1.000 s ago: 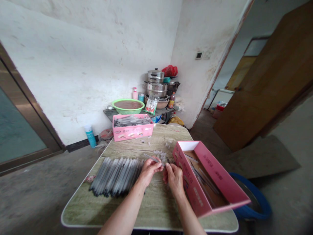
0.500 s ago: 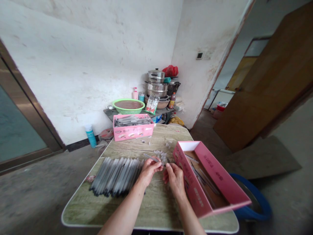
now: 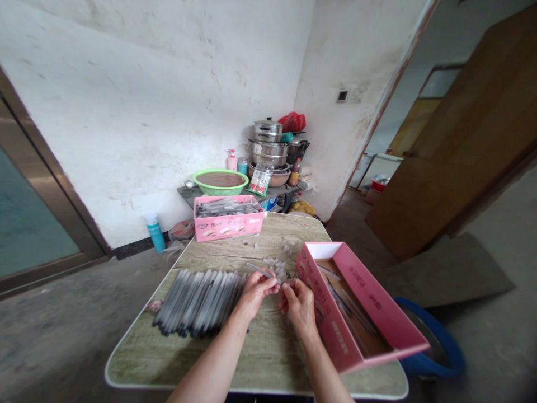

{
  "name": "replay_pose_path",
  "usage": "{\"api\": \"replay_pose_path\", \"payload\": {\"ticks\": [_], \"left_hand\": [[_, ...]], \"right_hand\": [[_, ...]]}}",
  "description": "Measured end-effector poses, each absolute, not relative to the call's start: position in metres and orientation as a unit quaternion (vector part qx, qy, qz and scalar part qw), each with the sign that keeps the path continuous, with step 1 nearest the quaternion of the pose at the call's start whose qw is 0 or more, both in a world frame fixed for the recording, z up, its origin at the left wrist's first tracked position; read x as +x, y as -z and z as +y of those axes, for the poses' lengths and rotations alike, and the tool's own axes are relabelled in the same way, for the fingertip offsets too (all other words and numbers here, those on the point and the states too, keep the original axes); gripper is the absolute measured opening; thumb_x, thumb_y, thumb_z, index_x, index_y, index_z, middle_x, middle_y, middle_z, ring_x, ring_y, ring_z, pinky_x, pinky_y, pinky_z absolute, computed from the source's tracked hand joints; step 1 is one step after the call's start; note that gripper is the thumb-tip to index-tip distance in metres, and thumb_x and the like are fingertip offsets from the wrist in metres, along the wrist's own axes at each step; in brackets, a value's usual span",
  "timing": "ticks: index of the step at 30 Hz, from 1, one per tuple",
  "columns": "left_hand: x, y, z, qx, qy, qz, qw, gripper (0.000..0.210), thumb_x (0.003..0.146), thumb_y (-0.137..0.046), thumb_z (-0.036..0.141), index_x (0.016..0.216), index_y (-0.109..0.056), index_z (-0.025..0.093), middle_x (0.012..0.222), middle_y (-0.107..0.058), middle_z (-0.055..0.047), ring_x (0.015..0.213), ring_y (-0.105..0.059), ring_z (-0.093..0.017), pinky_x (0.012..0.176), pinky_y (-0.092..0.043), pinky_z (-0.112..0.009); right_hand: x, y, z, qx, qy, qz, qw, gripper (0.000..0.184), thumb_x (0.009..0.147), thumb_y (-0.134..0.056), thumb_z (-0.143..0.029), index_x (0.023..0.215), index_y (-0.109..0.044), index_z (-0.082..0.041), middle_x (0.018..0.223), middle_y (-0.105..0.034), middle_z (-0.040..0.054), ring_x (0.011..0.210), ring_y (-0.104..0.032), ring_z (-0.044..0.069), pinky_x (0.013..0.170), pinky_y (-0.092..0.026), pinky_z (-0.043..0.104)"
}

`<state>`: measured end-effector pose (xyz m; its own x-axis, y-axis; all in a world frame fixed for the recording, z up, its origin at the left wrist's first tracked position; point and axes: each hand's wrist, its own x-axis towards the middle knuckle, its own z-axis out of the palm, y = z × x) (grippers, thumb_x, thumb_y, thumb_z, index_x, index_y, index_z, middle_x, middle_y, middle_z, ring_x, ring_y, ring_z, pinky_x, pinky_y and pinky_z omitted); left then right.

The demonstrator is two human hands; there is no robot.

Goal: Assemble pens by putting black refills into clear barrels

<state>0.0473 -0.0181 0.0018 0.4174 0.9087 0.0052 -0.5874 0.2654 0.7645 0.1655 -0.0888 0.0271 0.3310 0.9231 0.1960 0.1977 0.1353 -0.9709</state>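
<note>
My left hand (image 3: 257,295) is closed round a slim grey translucent pen (image 3: 260,271), whose far end points up and left. Close by on the right, my right hand (image 3: 300,305) pinches at the pen's near end. Whatever small piece lies between its fingertips is too small and covered to name. Left of my hands, many similar pens (image 3: 200,302) lie side by side in a row, dark ends toward me. Just beyond my fingers is a scatter of small clear plastic pieces (image 3: 273,264), partly hidden by the hands.
An open pink box (image 3: 377,302) with a few pens inside stands by my right forearm. Another pink box (image 3: 230,228), full of pens, sits at the table's far edge. Behind it are a green basin (image 3: 201,187) and stacked pots (image 3: 268,151). A blue ring-shaped object (image 3: 455,358) is at lower right.
My right fingertips have shifted very slightly at the pen's near end. The left hand, the pen row and both boxes look the same.
</note>
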Motion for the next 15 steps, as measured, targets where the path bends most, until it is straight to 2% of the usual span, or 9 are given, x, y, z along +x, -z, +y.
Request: {"api": "replay_pose_path", "payload": {"ticks": [3, 8, 12, 15], "left_hand": [[0.0473, -0.0016, -0.0183, 0.361, -0.49, 0.222, 0.762, 0.028, 0.067, -0.08, 0.025, 0.085, -0.062, 0.013, 0.075, -0.064, 0.0, 0.067, -0.064, -0.013, 0.066, -0.052, -0.027], [0.0475, -0.0011, -0.0186, 0.361, -0.493, 0.226, 0.758, 0.028, 0.067, -0.08, 0.024, 0.085, -0.062, 0.013, 0.075, -0.064, -0.001, 0.067, -0.064, -0.013, 0.066, -0.052, -0.027], [0.0474, -0.0013, -0.0194, 0.365, -0.487, 0.222, 0.762, 0.027, 0.068, -0.079, 0.024, 0.085, -0.062, 0.013, 0.075, -0.063, -0.001, 0.066, -0.064, -0.013, 0.066, -0.052, -0.027], [0.0473, -0.0014, -0.0196, 0.361, -0.489, 0.224, 0.762, 0.029, 0.066, -0.081, 0.025, 0.085, -0.062, 0.013, 0.075, -0.064, -0.001, 0.067, -0.064, -0.013, 0.066, -0.052, -0.027]], "right_hand": [[0.1649, -0.0274, -0.0884, -0.586, -0.324, -0.477, 0.568, 0.04, 0.09, -0.047, -0.052, 0.068, -0.053, -0.019, 0.046, -0.053, -0.0038, 0.034, -0.047, 0.011, 0.032, -0.033, 0.02], [0.1646, -0.0297, -0.0884, -0.571, -0.323, -0.482, 0.581, 0.033, 0.088, -0.054, -0.049, 0.076, -0.056, -0.018, 0.051, -0.057, -0.0032, 0.038, -0.05, 0.011, 0.035, -0.036, 0.02], [0.1641, -0.0288, -0.0885, -0.58, -0.334, -0.478, 0.568, 0.041, 0.088, -0.049, -0.055, 0.069, -0.054, -0.018, 0.046, -0.054, -0.0038, 0.034, -0.046, 0.011, 0.032, -0.033, 0.02], [0.1641, -0.0268, -0.0888, -0.582, -0.336, -0.467, 0.575, 0.043, 0.089, -0.046, -0.057, 0.072, -0.055, -0.018, 0.048, -0.056, -0.0029, 0.034, -0.047, 0.011, 0.031, -0.034, 0.02]]}}
